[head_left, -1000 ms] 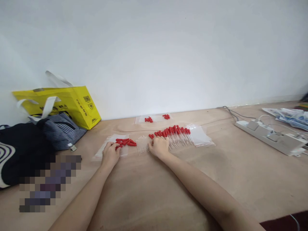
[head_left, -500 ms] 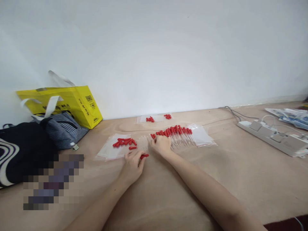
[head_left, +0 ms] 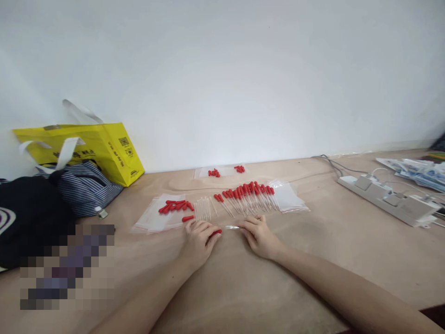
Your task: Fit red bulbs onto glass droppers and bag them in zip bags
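Grip of the left hand (head_left: pixel 200 239) pinching a red bulb (head_left: pixel 217 231), grip of the right hand (head_left: pixel 259 235) pinching a clear tube (head_left: pixel 232 227), the two apart

From the head view, both pieces are at the near side of the spread, not yet joined; bulb-topped tubes (head_left: pixel 252 187) lie to the right, bare tubes (head_left: pixel 203 209) left of them, loose bulbs (head_left: pixel 167 209) on plastic bags (head_left: pixel 149 219) farther left and a stray bulb (head_left: pixel 188 218) just beside the left hand, so more seems done than left; a packet (head_left: pixel 199 173) with red pieces (head_left: pixel 239 169) lies far; the bench (head_left: pixel 229 292) meets the wall (head_left: pixel 264 93) at its far edge, a yellow bag (head_left: pixel 116 155) bounds the left, a power strip (head_left: pixel 371 200) the right, and the best room for moving seems to be near, between the forearms (head_left: pixel 168 276)
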{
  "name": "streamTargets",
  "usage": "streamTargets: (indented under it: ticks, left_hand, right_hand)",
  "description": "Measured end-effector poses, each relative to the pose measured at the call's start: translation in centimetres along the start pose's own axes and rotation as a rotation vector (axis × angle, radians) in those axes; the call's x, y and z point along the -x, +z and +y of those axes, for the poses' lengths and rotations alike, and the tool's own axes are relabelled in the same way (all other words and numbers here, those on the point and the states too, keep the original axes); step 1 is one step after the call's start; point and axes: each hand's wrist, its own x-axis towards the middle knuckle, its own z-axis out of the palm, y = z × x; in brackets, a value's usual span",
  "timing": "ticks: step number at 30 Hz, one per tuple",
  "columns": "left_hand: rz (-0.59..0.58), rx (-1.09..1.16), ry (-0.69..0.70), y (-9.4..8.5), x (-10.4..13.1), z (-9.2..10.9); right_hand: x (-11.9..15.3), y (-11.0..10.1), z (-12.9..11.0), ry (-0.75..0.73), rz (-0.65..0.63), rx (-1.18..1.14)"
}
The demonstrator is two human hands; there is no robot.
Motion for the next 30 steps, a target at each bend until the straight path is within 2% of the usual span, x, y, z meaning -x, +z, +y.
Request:
streamTargets:
  ticks: [4, 16, 24, 30]
  left_hand:
    - [0.027, 0.013, 0.001, -0.1, 0.0, 0.3]
    - [0.062, 0.039, -0.075, 0.1, 0.1, 0.5]
    - [-0.055, 0.049, -0.013, -0.3, 0.5, 1.0]
    - [-0.069, 0.026, 0.069, -0.3, 0.6, 1.4]
  right_hand:
    - [-0.5, 0.6, -0.9, -0.024, 0.005, -0.001]
    - [-0.4, 1.1, -1.7, -0.071, -0.012, -0.011]
    - [-0.6, 0.0, -1.2, -0.126, -0.117, 0.088]
    - [-0.9, -0.1, -1.2, -0.138, -0.074, 0.176]
